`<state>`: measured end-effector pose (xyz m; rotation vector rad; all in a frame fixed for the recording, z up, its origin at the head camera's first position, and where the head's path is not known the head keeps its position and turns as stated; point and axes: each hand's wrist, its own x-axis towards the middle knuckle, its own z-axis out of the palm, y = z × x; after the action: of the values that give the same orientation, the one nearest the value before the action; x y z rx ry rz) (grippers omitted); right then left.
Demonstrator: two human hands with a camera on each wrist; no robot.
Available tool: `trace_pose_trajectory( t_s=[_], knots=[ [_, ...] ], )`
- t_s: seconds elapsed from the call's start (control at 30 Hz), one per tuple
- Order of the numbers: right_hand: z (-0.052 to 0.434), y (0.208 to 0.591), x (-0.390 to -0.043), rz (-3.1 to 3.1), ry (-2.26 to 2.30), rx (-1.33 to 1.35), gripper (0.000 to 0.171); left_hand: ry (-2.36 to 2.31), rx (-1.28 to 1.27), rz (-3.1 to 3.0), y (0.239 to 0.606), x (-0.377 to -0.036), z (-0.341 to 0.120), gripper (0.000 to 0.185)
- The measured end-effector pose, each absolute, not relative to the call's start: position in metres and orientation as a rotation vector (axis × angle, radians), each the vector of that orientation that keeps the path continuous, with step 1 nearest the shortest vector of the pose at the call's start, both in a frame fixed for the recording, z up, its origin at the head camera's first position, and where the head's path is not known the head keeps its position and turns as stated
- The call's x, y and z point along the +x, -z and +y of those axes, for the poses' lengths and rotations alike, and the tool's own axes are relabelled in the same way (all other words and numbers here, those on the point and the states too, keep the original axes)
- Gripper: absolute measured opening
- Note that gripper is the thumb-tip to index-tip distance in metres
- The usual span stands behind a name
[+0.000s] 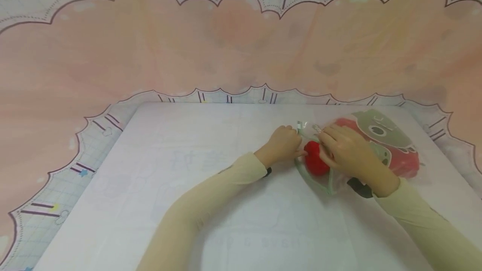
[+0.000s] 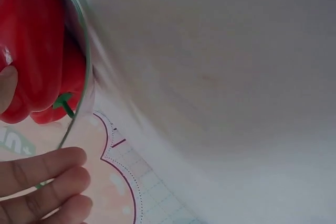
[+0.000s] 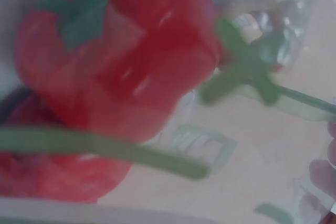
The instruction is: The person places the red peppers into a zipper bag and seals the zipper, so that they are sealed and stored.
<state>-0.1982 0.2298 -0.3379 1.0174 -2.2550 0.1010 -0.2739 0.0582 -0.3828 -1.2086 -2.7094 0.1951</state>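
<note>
White surface (image 1: 211, 204) over a pink scalloped cloth (image 1: 188, 45), nothing else near. Red pepper (image 1: 314, 160) sits at the mouth of a clear printed bag (image 1: 380, 145), right of centre, stem (image 2: 64, 103) pointing toward the left hand. Left hand (image 1: 283, 144) pinches the bag's mouth; right hand (image 1: 344, 149) grips the pepper at the opening.

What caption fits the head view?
Both hands, left and right, hold a clear bag around a red pepper on a white table.

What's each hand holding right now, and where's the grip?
Left hand pinches the open rim of the clear printed plastic bag. Right hand grips the red bell pepper by its side, at the bag's mouth.
</note>
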Motion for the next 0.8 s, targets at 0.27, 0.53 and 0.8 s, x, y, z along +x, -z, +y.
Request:
trace_pose_trajectory(
  t_s=[0.27,0.53,0.8],
  knots=[
    [0.231,0.337,-0.198,-2.247,-0.095,1.032,0.009,-0.165,-1.141,-2.760,0.389,-0.278,0.064,0.048],
    [0.231,0.339,-0.197,-2.276,-0.084,1.026,0.012,-0.187,-1.090,-2.744,0.395,-0.280,0.054,0.057],
    [0.231,0.340,-0.197,-2.325,-0.060,1.002,0.016,-0.171,-1.129,-2.687,0.392,-0.285,0.038,0.060]
  ],
)
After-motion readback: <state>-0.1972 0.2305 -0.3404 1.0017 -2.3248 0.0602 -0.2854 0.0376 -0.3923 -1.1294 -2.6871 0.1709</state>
